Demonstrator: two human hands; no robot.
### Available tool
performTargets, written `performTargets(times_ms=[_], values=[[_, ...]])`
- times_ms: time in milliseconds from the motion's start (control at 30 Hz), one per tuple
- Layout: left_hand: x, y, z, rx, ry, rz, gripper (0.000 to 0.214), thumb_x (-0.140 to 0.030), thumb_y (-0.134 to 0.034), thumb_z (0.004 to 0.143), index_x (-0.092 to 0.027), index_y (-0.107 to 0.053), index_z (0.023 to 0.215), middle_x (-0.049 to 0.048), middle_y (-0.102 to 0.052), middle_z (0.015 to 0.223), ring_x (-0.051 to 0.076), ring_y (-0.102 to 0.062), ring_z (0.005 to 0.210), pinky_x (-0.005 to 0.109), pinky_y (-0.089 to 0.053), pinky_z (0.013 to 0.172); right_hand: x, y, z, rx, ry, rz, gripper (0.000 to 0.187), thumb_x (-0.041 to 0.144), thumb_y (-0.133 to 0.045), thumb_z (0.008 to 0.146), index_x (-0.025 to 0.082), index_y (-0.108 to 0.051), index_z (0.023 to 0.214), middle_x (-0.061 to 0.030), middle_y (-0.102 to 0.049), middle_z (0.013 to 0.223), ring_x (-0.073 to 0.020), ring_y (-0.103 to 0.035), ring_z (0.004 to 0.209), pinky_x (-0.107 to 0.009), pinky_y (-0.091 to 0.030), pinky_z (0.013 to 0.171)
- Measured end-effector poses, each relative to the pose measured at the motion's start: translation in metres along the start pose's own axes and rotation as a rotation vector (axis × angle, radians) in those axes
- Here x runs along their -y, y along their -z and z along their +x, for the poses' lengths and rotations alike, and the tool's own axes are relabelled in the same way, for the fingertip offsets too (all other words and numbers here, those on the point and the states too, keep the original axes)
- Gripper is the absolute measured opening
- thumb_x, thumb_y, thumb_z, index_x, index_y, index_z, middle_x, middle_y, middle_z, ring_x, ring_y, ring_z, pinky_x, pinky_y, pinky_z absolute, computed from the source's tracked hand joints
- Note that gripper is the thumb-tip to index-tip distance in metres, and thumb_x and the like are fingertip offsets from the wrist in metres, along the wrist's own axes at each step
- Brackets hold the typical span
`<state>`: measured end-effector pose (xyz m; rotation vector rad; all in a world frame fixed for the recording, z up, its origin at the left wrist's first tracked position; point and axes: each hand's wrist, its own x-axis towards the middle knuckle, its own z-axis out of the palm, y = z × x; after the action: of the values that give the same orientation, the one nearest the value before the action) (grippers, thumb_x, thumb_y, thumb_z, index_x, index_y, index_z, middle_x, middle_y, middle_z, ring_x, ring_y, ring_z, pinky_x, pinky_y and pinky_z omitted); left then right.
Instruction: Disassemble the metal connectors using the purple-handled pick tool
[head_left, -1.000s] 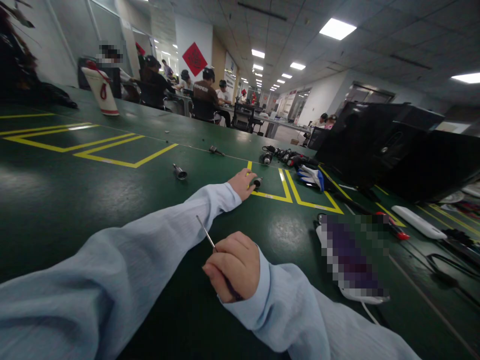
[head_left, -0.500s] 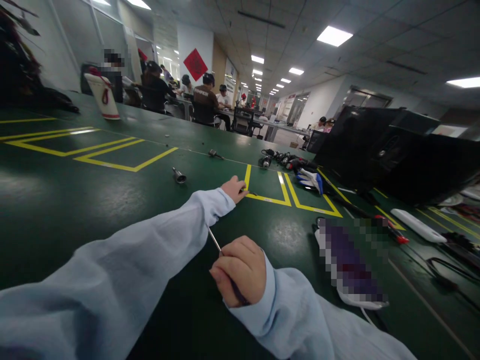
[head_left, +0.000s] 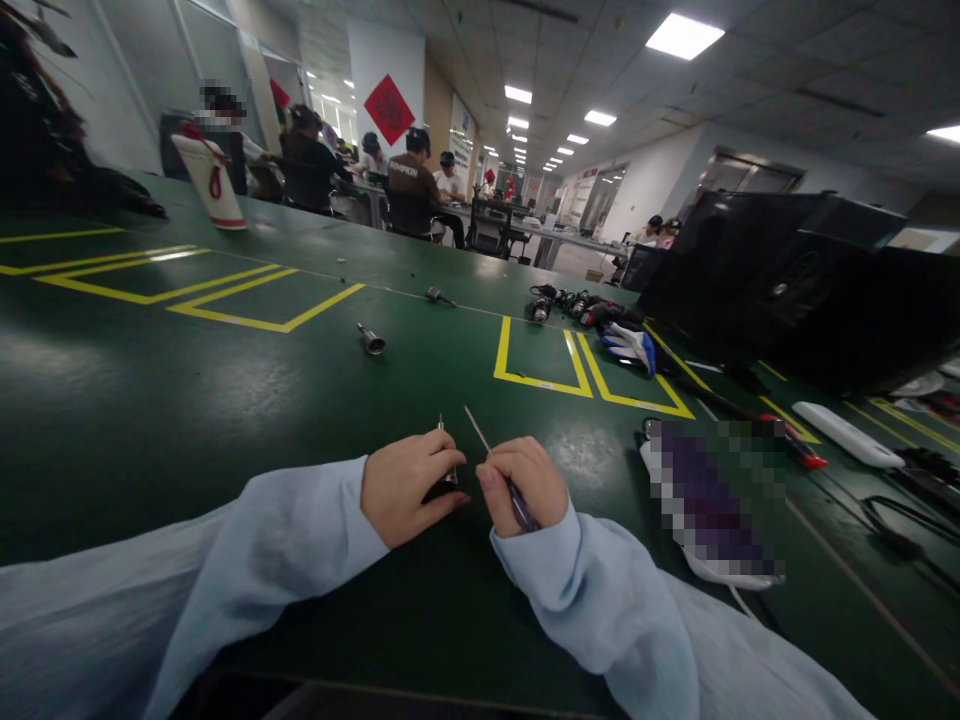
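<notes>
The left hand (head_left: 405, 487) pinches a small metal part (head_left: 447, 474) on the green bench (head_left: 225, 400); the right hand (head_left: 523, 485) grips a thin screwdriver (head_left: 491, 463), tip angled up-left.

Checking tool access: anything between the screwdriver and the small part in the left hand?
Nothing visible. The left hand pinches the part right beside the right hand, which grips the screwdriver; only a narrow open gap separates shaft and part.
</notes>
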<state>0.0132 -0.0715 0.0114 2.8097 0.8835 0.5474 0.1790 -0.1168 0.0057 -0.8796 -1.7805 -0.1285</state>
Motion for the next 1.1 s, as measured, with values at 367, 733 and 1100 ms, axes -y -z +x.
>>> performTargets(times_ms=[367,733,1100], values=[[0.018,0.018,0.005,0.210,-0.179,-0.192,0.034,-0.021,-0.047,0.080,-0.016,-0.052,0.113,0.0091,-0.058,0.106,0.015,-0.058,0.084,0.024,-0.047,0.072,-0.011,-0.007,-0.003,0.044,-0.541,0.113,0.024,0.030,-0.048,0.082,0.015,-0.058,0.065,-0.0018,-0.058,0.062,-0.0126,-0.052,0.059,-0.026,-0.041,0.058],[-0.005,0.013,-0.004,0.071,-0.250,0.178,0.030,-0.012,-0.039,0.083,-0.017,-0.056,0.107,0.0112,-0.055,0.112,0.022,-0.055,0.095,0.032,-0.048,0.077,-0.009,-0.011,0.001,0.034,-0.705,0.201,0.026,0.034,-0.050,0.079,0.015,-0.058,0.064,-0.0004,-0.055,0.059,-0.0114,-0.049,0.056,-0.024,-0.039,0.053],[0.022,0.019,0.000,0.028,-0.177,-0.154,0.029,-0.012,-0.052,0.072,-0.020,-0.060,0.099,0.0083,-0.057,0.107,0.019,-0.055,0.095,0.032,-0.047,0.083,-0.011,-0.043,0.010,-0.097,-0.983,0.464,0.029,0.040,-0.054,0.072,0.015,-0.056,0.058,0.0021,-0.053,0.051,-0.0086,-0.043,0.047,-0.022,-0.034,0.047]])
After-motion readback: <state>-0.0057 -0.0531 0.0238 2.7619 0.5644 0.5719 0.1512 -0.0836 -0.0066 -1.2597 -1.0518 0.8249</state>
